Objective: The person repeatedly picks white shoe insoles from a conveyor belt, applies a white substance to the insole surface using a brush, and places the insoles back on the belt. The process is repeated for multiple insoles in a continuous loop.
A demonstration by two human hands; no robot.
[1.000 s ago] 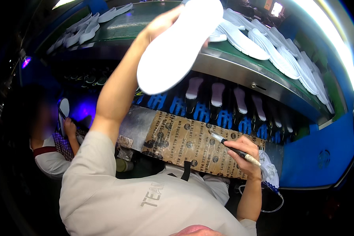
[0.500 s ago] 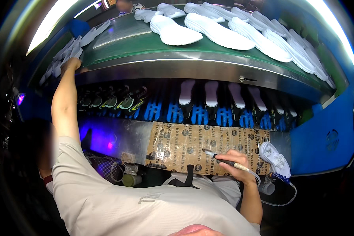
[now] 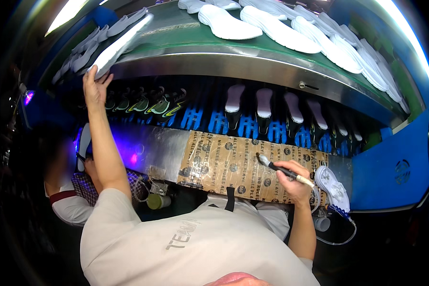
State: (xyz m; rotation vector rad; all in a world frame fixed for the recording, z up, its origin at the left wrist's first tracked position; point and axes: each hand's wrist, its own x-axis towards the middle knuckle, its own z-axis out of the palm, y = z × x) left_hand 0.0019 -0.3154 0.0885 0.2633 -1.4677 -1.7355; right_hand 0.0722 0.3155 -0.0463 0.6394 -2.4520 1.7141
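Holding a white shoe sole (image 3: 121, 46) by its near end, the left hand (image 3: 97, 85) is reached out toward the belt's left side. The sole is tilted, nearly edge-on to the view, its far end pointing up and right over the green belt (image 3: 174, 35). The fingers of this hand are partly spread, closed on the sole only at the tip; the exact grip is partly hidden.

Beside the held sole, further white soles (image 3: 86, 53) lie close together on the belt. A larger group of loose soles (image 3: 277, 29) covers the belt's centre and right.

The right hand (image 3: 295, 182) is curled closed around a black-handled brush (image 3: 277, 167), bristles pointing left above a brown printed covering (image 3: 214, 164) on the metal ledge (image 3: 166, 148). Just right of that hand sits a white shoe upper (image 3: 330, 183); a clear tube (image 3: 337, 244) hangs below.

Beneath the belt, shoes with purplish undersides (image 3: 263, 102) stand sole-up among blue supports (image 3: 248, 127). A blue panel (image 3: 383, 174) closes the right end.

At lower left, a co-worker's sleeve (image 3: 71, 209) is visible near a green container (image 3: 158, 201).
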